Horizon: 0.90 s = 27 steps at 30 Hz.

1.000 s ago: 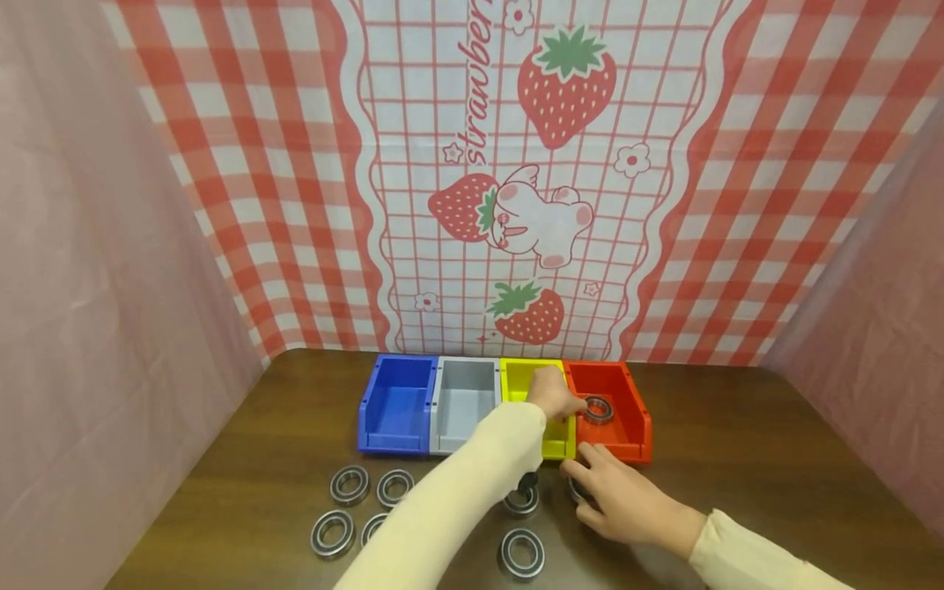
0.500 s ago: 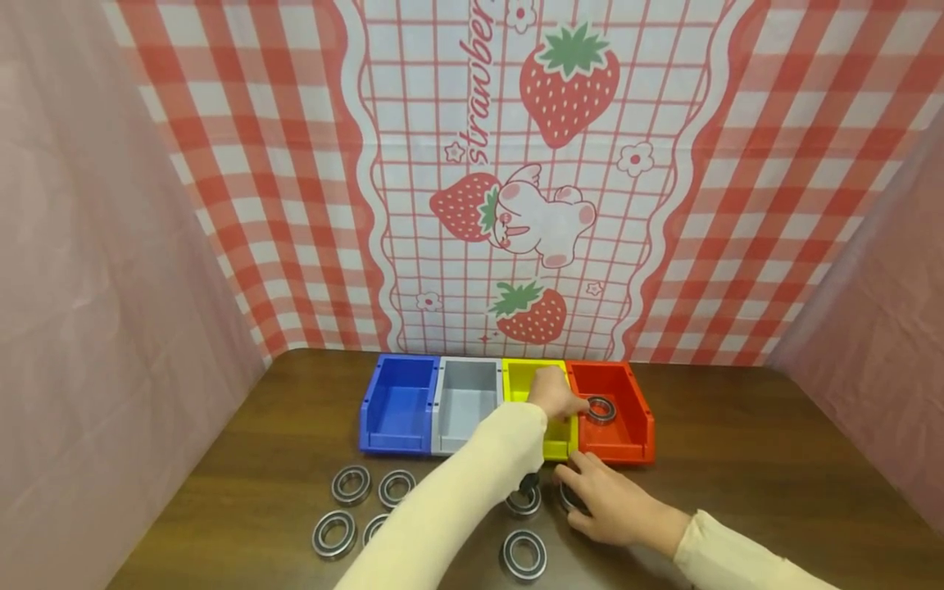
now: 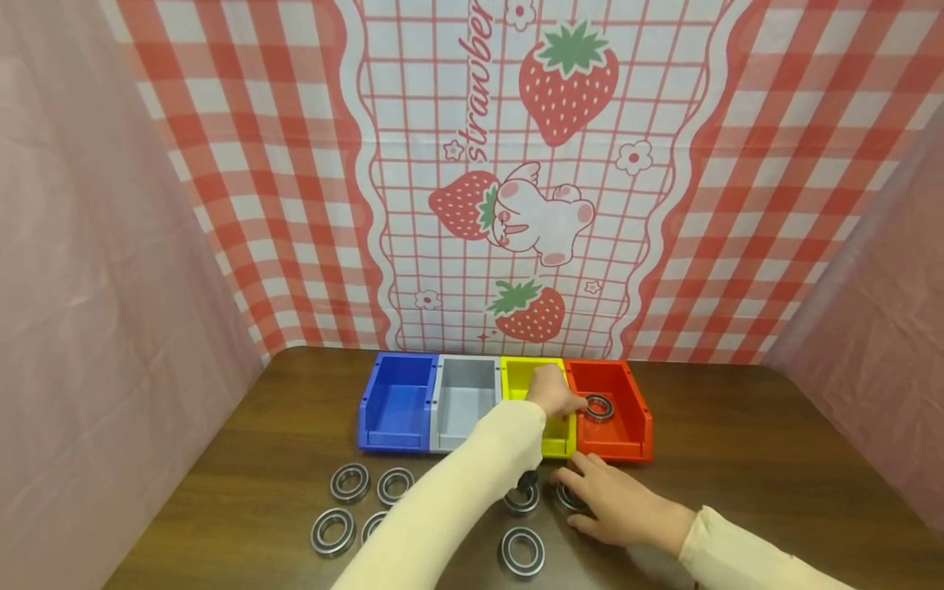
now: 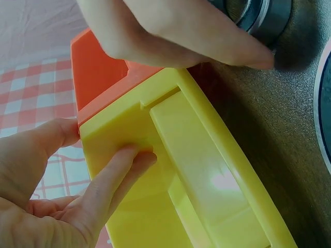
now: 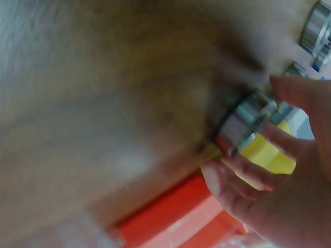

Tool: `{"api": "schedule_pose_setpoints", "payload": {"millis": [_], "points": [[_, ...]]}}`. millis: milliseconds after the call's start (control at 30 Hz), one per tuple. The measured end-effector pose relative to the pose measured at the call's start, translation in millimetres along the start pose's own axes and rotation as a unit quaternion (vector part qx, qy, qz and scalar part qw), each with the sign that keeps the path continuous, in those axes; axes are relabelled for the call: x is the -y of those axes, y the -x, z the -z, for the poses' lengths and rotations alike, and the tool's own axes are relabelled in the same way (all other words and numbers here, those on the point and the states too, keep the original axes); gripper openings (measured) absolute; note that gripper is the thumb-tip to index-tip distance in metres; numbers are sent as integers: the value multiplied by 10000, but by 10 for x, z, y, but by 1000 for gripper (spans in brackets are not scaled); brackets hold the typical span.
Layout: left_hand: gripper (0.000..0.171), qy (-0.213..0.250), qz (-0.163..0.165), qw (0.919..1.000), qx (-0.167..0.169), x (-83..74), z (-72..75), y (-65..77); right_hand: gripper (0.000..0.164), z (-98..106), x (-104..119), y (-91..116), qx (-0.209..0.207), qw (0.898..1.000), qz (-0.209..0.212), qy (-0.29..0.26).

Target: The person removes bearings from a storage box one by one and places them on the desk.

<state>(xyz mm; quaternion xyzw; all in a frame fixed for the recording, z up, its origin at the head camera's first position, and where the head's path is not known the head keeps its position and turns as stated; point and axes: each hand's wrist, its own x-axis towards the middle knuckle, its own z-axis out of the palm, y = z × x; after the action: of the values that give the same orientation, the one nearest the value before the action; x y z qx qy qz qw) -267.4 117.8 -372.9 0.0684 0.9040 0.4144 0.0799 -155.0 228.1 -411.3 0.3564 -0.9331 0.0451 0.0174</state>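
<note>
My left hand [image 3: 555, 393] reaches over the yellow bin [image 4: 207, 170] and pinches the wall it shares with the red bin [image 3: 618, 451]. Its thumb lies on the red side, with fingers inside the yellow one. A ball bearing [image 3: 610, 408] rests on the red bin's floor, close to that thumb. On the table in front of these two bins, my right hand [image 3: 619, 504] grips another bearing [image 5: 245, 121] between thumb and fingers. The hand partly covers that bearing in the head view.
A blue bin [image 3: 398, 406] and a grey bin [image 3: 467, 410] continue the row leftward. Several bearings lie on the wooden table [image 3: 251, 492], including one near the front [image 3: 506, 555]; my left sleeve [image 3: 450, 500] hides part of the group. A checked strawberry cloth [image 3: 295, 205] hangs behind.
My right hand has shifted slightly left along the table, and the bearing under its fingers has moved left too. The left hand keeps its place at the bin wall.
</note>
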Motion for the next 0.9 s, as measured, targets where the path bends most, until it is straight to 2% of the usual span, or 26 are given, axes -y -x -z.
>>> {"api": "schedule_pose_setpoints", "payload": {"millis": [133, 400, 633, 767, 900], "points": [[26, -9, 12, 10000, 30, -6, 10, 30, 52, 141, -38, 51, 84, 9994, 255, 215], [27, 10, 25, 10000, -1, -9, 21, 24, 46, 549, -202, 65, 523, 9986, 60, 96], [29, 79, 129, 9999, -41, -14, 12, 24, 48, 785, -346, -79, 569, 9958, -671, 240], [32, 39, 198, 9998, -63, -14, -5, 10, 50, 818, -434, -202, 540, 9915, -1107, 420], [34, 11, 183, 9998, -86, -20, -5, 8, 49, 796, -526, -345, 687, 9888, -1296, 276]]}}
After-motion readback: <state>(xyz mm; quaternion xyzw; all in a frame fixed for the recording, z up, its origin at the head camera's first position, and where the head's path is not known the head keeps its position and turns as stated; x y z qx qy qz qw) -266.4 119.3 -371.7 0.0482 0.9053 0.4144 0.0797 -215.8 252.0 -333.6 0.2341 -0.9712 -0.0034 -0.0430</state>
